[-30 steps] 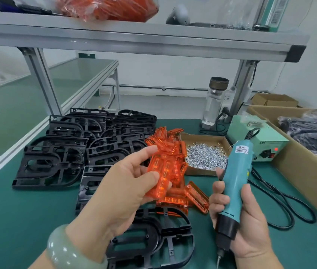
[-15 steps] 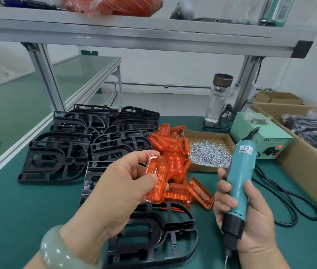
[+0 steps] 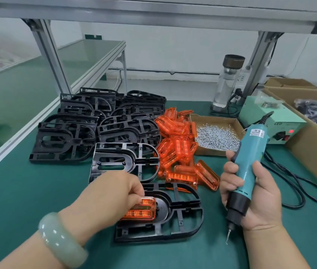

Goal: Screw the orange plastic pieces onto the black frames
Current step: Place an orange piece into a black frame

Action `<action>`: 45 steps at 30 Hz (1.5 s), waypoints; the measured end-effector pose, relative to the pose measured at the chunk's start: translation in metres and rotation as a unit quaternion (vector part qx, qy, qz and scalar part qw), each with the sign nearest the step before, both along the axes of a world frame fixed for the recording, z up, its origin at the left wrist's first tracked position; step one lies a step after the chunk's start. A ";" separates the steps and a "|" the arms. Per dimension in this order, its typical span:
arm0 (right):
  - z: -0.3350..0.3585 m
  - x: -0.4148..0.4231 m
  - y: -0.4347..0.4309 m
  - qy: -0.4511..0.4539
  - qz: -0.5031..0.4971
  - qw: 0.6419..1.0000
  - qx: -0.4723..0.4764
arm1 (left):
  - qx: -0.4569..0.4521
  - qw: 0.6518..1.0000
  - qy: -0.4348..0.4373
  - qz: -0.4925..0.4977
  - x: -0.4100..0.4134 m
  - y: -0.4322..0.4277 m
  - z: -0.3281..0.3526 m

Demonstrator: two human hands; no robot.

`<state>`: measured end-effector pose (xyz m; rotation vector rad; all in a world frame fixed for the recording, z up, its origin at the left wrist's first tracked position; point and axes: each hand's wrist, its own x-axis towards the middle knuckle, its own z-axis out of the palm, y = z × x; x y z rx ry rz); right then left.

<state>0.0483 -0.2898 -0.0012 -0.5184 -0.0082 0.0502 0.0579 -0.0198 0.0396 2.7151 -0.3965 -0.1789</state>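
Left hand (image 3: 113,193) fingers curled, pinching an orange piece (image 3: 143,209) in the middle of the nearest black frame (image 3: 173,216) on the table (image 3: 18,200); fully seated or not, hard to tell. Right hand (image 3: 256,195) wrapped round the screwdriver (image 3: 250,158), tip down, beside the frame.

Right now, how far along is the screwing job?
Done: no screwed frame visible. In hand: left hand seats an orange piece in the nearest black frame; right hand holds the screwdriver, bit off the work. Left: drive screws, then the stacked frames and orange pile.
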 end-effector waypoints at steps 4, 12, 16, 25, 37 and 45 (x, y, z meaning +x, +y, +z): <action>0.000 -0.001 0.000 0.001 0.005 1.000 0.006 | 0.001 0.998 -0.066 -0.008 -0.001 -0.005 -0.014; 0.002 -0.001 0.002 0.001 0.005 1.000 0.002 | -0.019 0.995 -0.094 0.005 -0.011 -0.013 -0.029; 0.000 -0.001 0.000 0.012 -0.010 1.000 0.005 | 0.006 0.990 -0.140 -0.026 -0.012 -0.011 -0.029; 0.005 -0.002 0.000 -0.014 0.013 1.000 0.014 | -0.010 0.992 0.028 -0.126 -0.031 0.009 -0.030; 0.022 0.022 -0.020 -0.019 -0.004 0.999 0.034 | -0.034 0.993 0.078 -0.077 0.007 -0.036 -0.003; 0.008 0.023 -0.024 0.001 0.006 0.999 0.042 | -0.053 0.974 -0.168 -0.143 0.105 -0.156 0.029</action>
